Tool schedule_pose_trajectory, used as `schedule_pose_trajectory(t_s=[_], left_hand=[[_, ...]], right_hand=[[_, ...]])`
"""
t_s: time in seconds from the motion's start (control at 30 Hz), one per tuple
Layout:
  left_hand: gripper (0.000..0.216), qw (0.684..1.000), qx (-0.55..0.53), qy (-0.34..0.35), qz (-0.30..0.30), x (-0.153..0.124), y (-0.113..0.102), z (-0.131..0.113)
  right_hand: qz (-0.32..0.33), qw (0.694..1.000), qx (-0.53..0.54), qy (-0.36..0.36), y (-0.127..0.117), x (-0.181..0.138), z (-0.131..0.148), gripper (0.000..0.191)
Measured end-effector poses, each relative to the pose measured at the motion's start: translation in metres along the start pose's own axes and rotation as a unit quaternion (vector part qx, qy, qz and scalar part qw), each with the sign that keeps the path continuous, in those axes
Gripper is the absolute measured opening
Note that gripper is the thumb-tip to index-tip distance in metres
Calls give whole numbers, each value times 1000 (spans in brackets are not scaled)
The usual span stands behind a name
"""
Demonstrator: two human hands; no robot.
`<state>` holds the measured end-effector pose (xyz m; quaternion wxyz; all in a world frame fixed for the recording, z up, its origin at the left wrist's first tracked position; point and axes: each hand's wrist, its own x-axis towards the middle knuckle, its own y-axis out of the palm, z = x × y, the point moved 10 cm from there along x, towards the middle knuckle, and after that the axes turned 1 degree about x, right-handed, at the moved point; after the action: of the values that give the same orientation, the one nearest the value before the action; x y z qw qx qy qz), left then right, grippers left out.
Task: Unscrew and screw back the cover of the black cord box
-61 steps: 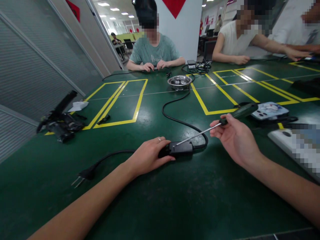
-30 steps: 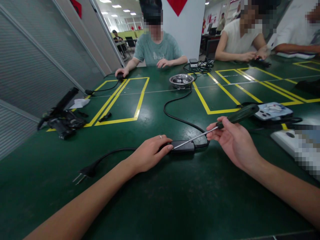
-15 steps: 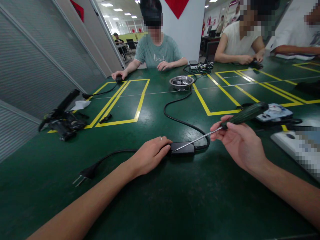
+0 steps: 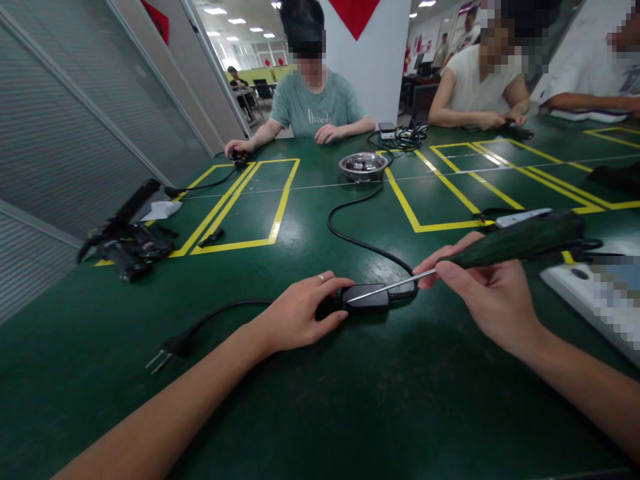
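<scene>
A black power adapter (image 4: 373, 295) lies flat on the green table (image 4: 350, 413), its cord running left to a two-pin plug (image 4: 176, 345) and a cable (image 4: 357, 243) curving away to the far side. My left hand (image 4: 295, 312) grips the adapter's left end, thumb on the near side and fingers on the far side. In my right hand (image 4: 495, 307) is a screwdriver (image 4: 530, 239) with a dark green handle, pinched near the base of its shaft. The screwdriver's tip meets the adapter's left part, close to my left thumb; whether it sits in a seam cannot be made out.
A metal bowl (image 4: 363, 176) with small things inside stands beyond the adapter. Black gear (image 4: 133, 250) and white paper (image 4: 162, 210) lie at left. A white device (image 4: 575, 287) is at right. Yellow tape (image 4: 283, 203) marks the table. Co-workers (image 4: 317, 103) sit opposite.
My left thumb has moved toward me, opening a gap from the index finger across the adapter. The screwdriver handle has dropped and swung right, its tip staying at the adapter.
</scene>
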<state>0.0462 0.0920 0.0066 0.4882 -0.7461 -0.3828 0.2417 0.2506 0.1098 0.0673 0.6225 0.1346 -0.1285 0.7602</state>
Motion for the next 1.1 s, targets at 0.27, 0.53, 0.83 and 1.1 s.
schedule_pose_trajectory(t_s=[0.27, 0.53, 0.83, 1.1], left_hand=[[45, 1000, -1, -5, -2, 1, 0, 1], [46, 1000, 3, -11, 6, 0, 1, 1], [45, 1000, 10, -19, 9, 0, 2, 3], [44, 1000, 12, -11, 6, 1, 2, 1]], right_hand=[[-6, 995, 98, 31, -2, 3, -18, 23], [-4, 998, 55, 18, -4, 3, -11, 12], [-30, 998, 33, 42, -13, 7, -22, 9], [1, 998, 53, 25, -7, 6, -14, 9]])
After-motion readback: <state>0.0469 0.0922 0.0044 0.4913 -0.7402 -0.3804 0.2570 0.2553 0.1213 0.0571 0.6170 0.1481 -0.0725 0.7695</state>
